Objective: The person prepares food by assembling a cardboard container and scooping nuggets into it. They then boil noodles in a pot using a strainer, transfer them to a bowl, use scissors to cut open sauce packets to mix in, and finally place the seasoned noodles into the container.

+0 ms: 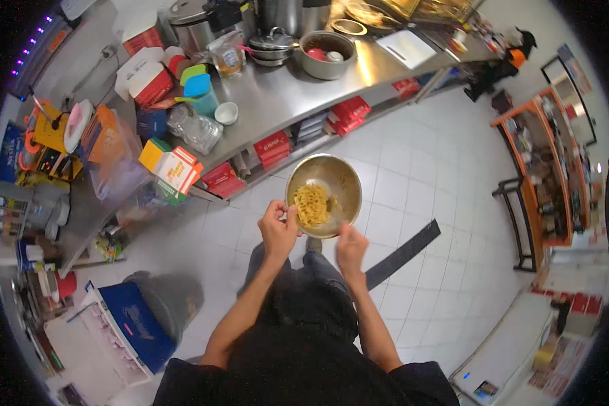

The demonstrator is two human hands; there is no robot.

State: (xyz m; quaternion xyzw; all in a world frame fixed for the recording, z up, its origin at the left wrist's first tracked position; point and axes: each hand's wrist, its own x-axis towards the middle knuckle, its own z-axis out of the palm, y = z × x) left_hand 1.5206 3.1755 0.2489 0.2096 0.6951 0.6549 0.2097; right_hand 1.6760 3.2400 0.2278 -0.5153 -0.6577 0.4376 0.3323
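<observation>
A round metal mixing bowl (346,177) is held in front of my body, above the tiled floor. Short yellow pieces, which look like pasta (311,204), lie in its left and lower part. My left hand (278,229) grips the bowl's rim at the lower left, fingers closed round it with the thumb at the edge. Close to the lower right rim is my right hand (351,248), closed like a fist and slightly blurred. Whatever it holds is hidden, though a small dark shape shows in the bowl beside the pasta.
A steel counter (271,101) curves across the far side, bearing a deep pot (326,57), a lidded pan (272,44), a small white bowl (227,113) and food boxes (172,166). Red boxes fill the shelf below. A dark strip (404,254) lies on the floor; an orange shelf (548,169) stands right.
</observation>
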